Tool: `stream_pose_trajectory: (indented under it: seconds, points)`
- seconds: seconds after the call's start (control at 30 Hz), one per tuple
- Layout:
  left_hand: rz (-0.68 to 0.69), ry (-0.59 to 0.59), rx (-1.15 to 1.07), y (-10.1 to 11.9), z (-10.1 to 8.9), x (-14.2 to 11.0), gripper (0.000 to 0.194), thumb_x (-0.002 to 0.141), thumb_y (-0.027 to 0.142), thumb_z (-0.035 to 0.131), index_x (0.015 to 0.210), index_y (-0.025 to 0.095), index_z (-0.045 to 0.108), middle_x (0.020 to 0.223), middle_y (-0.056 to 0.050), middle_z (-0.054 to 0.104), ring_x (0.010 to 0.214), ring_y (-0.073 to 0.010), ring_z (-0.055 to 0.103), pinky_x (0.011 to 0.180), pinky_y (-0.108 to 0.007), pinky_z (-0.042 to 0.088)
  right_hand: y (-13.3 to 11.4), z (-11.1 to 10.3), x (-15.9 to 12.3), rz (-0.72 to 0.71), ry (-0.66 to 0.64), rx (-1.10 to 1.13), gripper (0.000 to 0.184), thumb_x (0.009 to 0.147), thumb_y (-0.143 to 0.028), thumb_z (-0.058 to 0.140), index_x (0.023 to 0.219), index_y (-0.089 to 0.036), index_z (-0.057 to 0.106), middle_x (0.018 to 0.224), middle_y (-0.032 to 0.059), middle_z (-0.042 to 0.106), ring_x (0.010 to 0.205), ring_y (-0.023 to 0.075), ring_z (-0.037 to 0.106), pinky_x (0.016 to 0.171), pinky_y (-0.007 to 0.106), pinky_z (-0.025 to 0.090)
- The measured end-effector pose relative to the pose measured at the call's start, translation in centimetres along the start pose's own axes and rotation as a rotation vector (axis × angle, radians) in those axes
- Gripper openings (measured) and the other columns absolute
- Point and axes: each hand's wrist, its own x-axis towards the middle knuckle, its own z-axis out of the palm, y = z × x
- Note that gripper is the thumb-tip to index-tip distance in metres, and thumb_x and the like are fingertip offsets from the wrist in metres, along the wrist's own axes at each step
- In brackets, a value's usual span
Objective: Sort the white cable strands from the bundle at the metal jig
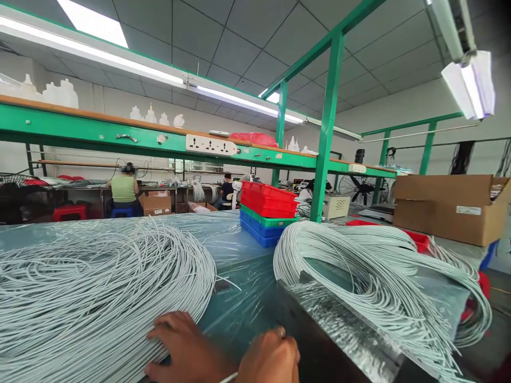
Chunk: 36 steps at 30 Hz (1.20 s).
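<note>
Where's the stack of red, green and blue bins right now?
In the head view, the stack of bins sits mid-table, just left of the green post, behind and between the left wire bundle and right wire bundle.

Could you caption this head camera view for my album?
Left hand resting on a grey wire bundle, right hand pinching one wire at a workshop bench.

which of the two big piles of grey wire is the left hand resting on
The left pile of grey wire: the left hand lies flat on its near edge. The right pile of grey wire lies beyond the metal block, untouched.
</note>
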Motion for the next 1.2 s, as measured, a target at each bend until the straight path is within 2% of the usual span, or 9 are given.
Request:
stream_pose_trajectory:
  seconds: [0.1,0.23,0.43,0.67,0.87,1.07,1.2]
  points:
    - [0.016,-0.042,0.016,1.3,0.2,0.0,0.047,0.092,0.025,0.039,0.126,0.016,0.071,0.133,-0.019,0.065,0.117,-0.0391,0.066,0.105,-0.048,0.050,-0.5,-0.3,-0.1,0.006,-0.011,-0.010,0.067,0.080,-0.038,0.082,0.143,-0.030,0.060,0.146,0.0068,0.058,0.139,0.0283,0.050,0.123,0.044,0.035]
    - [-0.037,-0.041,0.031,2.2,0.1,0.2,0.052,0.092,0.020,0.035,0.134,0.013,0.065,0.141,-0.022,0.061,0.125,-0.0406,0.062,0.106,-0.052,0.050,-0.9,-0.6,-0.3,0.024,-0.015,0.033,0.064,0.082,-0.043,0.079,0.142,-0.034,0.060,0.146,0.0046,0.057,0.142,0.0283,0.048,0.122,0.045,0.036]
    - [-0.012,0.032,0.051,1.7,-0.5,0.0,0.049,0.096,0.024,0.031,0.128,0.015,0.066,0.132,-0.020,0.065,0.120,-0.0396,0.064,0.104,-0.052,0.051,-0.9,-1.0,-0.1,0.022,-0.062,0.048,0.063,0.083,-0.042,0.078,0.143,-0.032,0.060,0.146,0.0071,0.057,0.140,0.0312,0.048,0.122,0.049,0.036]
    - [-0.010,-0.028,0.054,1.1,0.7,0.4,0.050,0.092,0.024,0.037,0.129,0.009,0.067,0.131,-0.023,0.067,0.118,-0.0433,0.066,0.103,-0.055,0.052,-0.2,-0.4,0.1,-0.019,-0.029,-0.013,0.065,0.083,-0.040,0.078,0.144,-0.030,0.059,0.145,0.0065,0.057,0.139,0.0277,0.050,0.123,0.044,0.035]
    - [-0.038,-0.102,0.016,1.0,1.8,0.9,0.048,0.094,0.028,0.042,0.131,0.014,0.068,0.132,-0.020,0.069,0.123,-0.0423,0.065,0.106,-0.052,0.051,0.1,0.1,0.3,-0.011,-0.024,-0.048,0.065,0.082,-0.039,0.079,0.143,-0.028,0.061,0.142,0.0082,0.059,0.136,0.0281,0.053,0.122,0.044,0.036]
    - [-0.121,-0.031,-0.002,0.5,2.0,0.9,0.046,0.094,0.026,0.040,0.130,0.019,0.068,0.131,-0.019,0.070,0.123,-0.0397,0.066,0.104,-0.050,0.052,-0.3,-0.1,0.2,0.003,-0.024,-0.055,0.064,0.082,-0.041,0.079,0.142,-0.032,0.060,0.144,0.0068,0.058,0.136,0.0286,0.053,0.121,0.047,0.038]
    - [-0.117,-0.024,-0.007,0.1,2.2,0.9,0.046,0.094,0.028,0.039,0.129,0.022,0.068,0.130,-0.018,0.071,0.122,-0.0400,0.066,0.103,-0.051,0.052,-0.2,-0.1,0.1,0.001,-0.022,-0.046,0.062,0.084,-0.043,0.077,0.142,-0.034,0.059,0.145,0.0062,0.058,0.138,0.0285,0.051,0.121,0.046,0.038]
